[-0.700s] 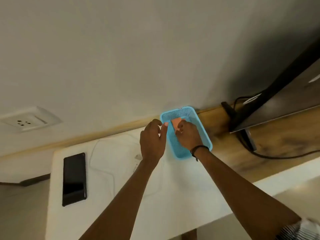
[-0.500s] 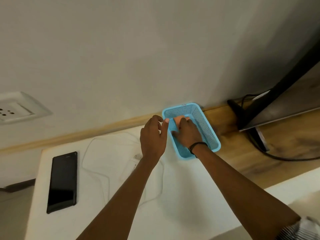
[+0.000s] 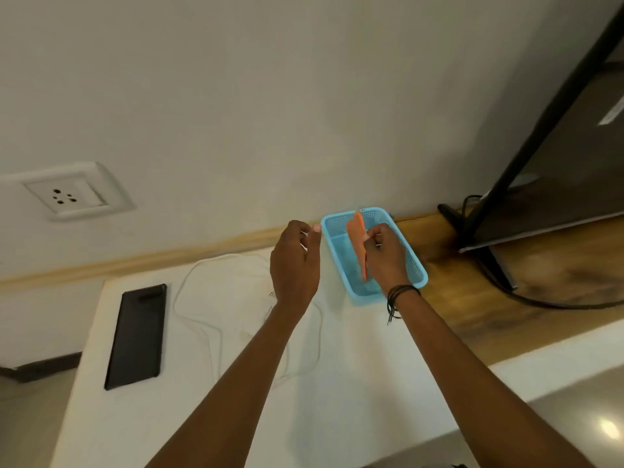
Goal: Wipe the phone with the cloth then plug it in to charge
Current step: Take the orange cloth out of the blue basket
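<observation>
Head view: right hand (image 3: pixel 385 255) pinches orange cloth (image 3: pixel 358 244) over basket (image 3: pixel 413 265); left hand (image 3: pixel 295 265) loosely spread; no legible writing.

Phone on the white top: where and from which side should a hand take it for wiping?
Grip the phone across its long edges, coming from above. It lies flat, alone, left of the cable, so both edges are free. The left hand is nearer; the right hand holds the cloth.
</observation>
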